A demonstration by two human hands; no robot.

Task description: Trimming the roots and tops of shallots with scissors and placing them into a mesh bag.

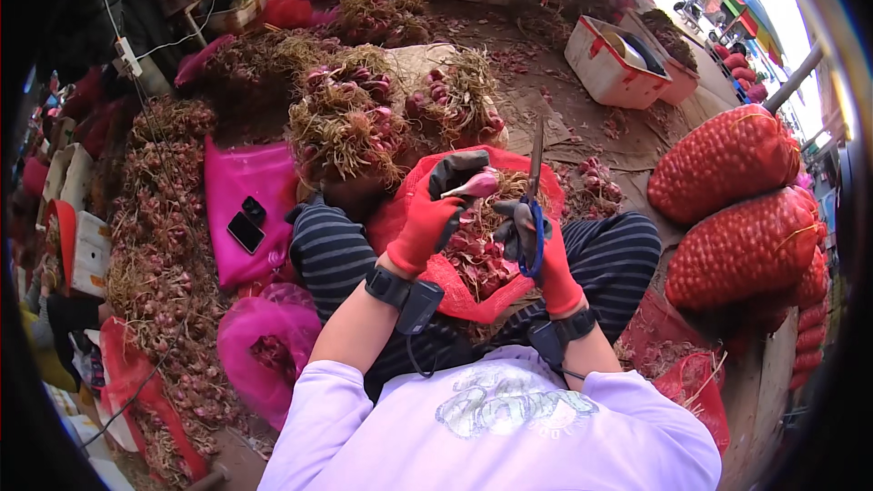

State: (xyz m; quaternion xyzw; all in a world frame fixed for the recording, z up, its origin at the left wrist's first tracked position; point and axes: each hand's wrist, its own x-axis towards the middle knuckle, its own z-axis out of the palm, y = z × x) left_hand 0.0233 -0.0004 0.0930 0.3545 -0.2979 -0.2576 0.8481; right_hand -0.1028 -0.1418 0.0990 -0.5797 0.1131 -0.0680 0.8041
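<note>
My left hand [431, 213], in a red work glove with a dark coated palm, grips a purple-red bulb [481, 184], a shallot or garlic, with a short pale stem toward my fingers. Gloved the same way, my right hand [539, 235] holds scissors [531, 245] by their blue handles. The scissors' dark blades point up and away from me, to the right of the bulb and apart from it. Under both hands, a red mesh sack [487, 307] lies spread between my legs. Purple skins and dry trimmings [477, 256] fill its middle.
Bunches of bulbs with dry roots [351, 123] are heaped ahead. A phone [245, 232] rests on pink plastic [225, 184] at left, beside a long bulb pile [164, 273]. Full red mesh sacks [743, 245] stack at right. A white box [607, 68] stands ahead right.
</note>
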